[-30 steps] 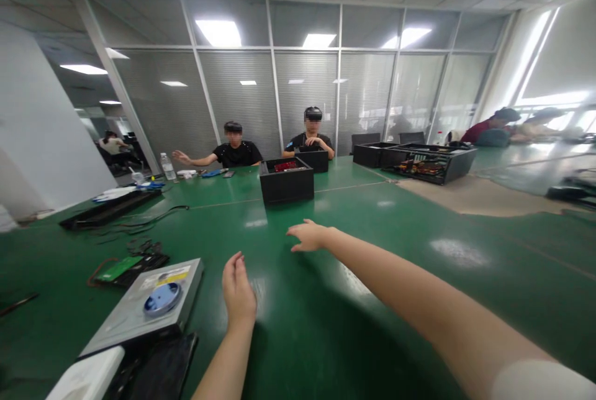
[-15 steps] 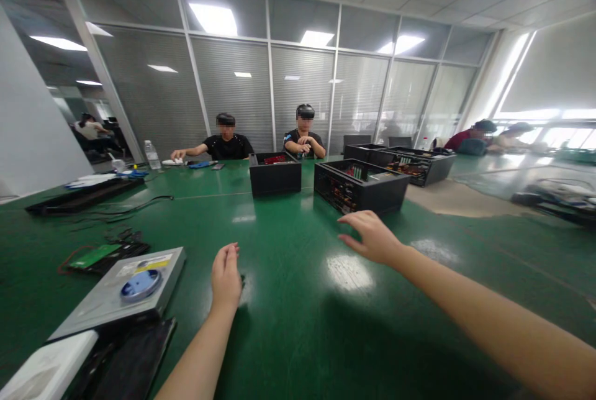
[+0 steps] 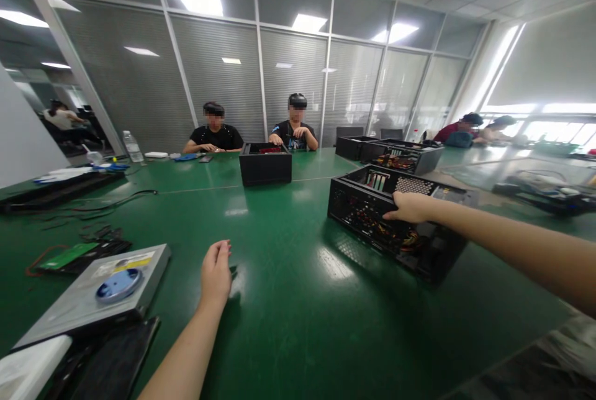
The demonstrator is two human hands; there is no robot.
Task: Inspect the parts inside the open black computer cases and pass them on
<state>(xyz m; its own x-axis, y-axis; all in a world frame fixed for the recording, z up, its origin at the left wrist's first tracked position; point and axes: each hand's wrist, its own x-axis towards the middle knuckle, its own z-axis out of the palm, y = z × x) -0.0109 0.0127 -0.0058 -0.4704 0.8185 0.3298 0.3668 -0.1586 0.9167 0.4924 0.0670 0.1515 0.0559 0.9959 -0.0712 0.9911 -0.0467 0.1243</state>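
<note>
My right hand (image 3: 412, 207) is closed over the upper edge of an open black computer case (image 3: 361, 210), fingers hooked on its rim. Slots, a perforated panel and cables show in the case, which sits askew on the green table. My left hand (image 3: 216, 272) is held over the tabletop left of the case, fingers loosely extended, with nothing visible in it. Left of that hand lies a silver optical drive (image 3: 88, 291) with a blue round dish (image 3: 119, 285) on top.
A second black case (image 3: 265, 167) stands farther back, before two people across the table. More open cases (image 3: 405, 156) are at the back right. A green circuit board (image 3: 69, 255), a white box (image 3: 32, 366), a cable (image 3: 116, 203) and a water bottle (image 3: 133, 147) are on the left.
My right hand has taken hold of the computer case and drawn it right and nearer, turning it. My left hand stays nearly in place. The view has shifted slightly.
</note>
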